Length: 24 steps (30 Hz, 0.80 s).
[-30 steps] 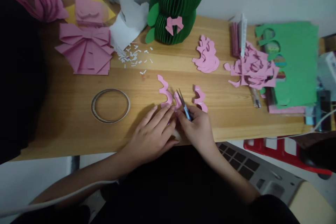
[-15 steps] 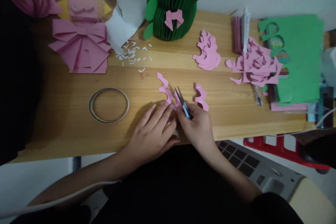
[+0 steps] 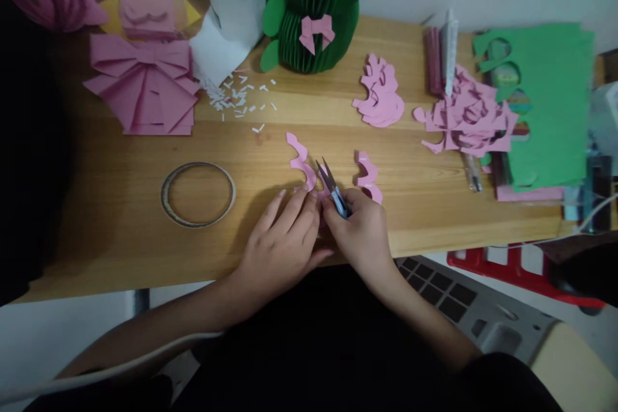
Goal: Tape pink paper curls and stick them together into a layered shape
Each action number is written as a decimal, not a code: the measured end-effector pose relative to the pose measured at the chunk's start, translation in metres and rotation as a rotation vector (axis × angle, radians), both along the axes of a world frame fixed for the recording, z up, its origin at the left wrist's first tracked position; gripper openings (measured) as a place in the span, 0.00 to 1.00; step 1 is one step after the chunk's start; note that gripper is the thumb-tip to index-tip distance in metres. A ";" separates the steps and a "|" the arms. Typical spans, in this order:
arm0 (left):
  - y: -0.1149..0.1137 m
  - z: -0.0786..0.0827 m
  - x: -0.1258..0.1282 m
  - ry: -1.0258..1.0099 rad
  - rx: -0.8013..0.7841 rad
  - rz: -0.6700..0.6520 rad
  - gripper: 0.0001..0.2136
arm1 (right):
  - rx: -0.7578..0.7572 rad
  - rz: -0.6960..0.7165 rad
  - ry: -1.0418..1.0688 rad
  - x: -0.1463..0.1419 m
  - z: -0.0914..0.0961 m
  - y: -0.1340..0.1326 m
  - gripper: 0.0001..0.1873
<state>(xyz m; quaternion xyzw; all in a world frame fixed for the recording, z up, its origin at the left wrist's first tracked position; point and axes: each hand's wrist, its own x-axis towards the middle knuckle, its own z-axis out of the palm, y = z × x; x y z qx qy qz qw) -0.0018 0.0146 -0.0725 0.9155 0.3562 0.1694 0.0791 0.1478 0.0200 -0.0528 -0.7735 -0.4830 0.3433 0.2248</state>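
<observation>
My right hand [image 3: 363, 235] grips small scissors [image 3: 332, 187] whose blades are parted and point up and left into a wavy pink paper strip [image 3: 302, 163]. My left hand [image 3: 284, 241] pinches the near end of that strip, fingers pressed together on the wooden table [image 3: 120, 232]. A second wavy pink cut-out [image 3: 367, 177] lies just right of the scissors, partly behind my right hand.
A tape ring [image 3: 197, 194] lies to the left. Further back are a folded pink paper bow [image 3: 142, 85], white paper scraps [image 3: 239, 98], a green honeycomb paper figure [image 3: 313, 6], two piles of pink cut-outs [image 3: 381, 93] [image 3: 466, 116] and green sheets [image 3: 545, 96].
The scissor blades have opened a little and shifted slightly left along the strip. My left fingers have drawn closer together on the paper. The view drifted slightly.
</observation>
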 end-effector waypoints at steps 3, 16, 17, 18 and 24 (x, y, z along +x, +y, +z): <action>0.001 0.004 0.003 0.062 0.084 -0.010 0.25 | -0.003 -0.009 0.001 0.001 0.001 0.001 0.10; 0.004 0.007 0.000 -0.011 0.008 0.018 0.22 | 0.061 -0.007 0.105 0.005 -0.002 0.001 0.06; 0.003 0.006 -0.001 -0.033 -0.017 0.028 0.21 | 0.073 -0.009 0.119 0.006 -0.003 0.000 0.06; 0.002 0.006 -0.001 -0.056 -0.040 0.041 0.20 | 0.078 -0.015 0.139 0.006 -0.004 -0.002 0.06; -0.006 0.001 0.010 -0.146 -0.048 0.160 0.10 | 0.129 -0.105 0.436 0.014 -0.010 -0.020 0.14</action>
